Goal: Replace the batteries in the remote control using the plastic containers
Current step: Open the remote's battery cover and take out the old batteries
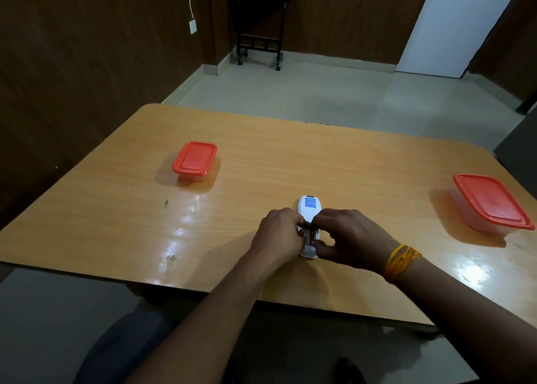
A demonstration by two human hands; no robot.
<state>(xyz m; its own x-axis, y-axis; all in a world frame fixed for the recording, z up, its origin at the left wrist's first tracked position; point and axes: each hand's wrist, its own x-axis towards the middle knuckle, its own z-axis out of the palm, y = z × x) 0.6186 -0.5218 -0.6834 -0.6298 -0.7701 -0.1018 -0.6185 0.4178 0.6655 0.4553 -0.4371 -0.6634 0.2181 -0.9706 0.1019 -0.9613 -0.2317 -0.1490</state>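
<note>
Wood-grain table point(261, 157) carries the work: left hand point(277, 237) and right hand point(348, 238) meet, both pinched on the white remote point(310, 209) at its open battery bay. Lidded containers sit well apart from the remote, one far left point(195, 159), one far right point(491, 205). A prised battery could spring free and roll off.

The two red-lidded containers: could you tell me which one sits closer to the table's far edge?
The left container, out beyond the left hand. The right container sits nearer the person, at the table's right edge.
</note>
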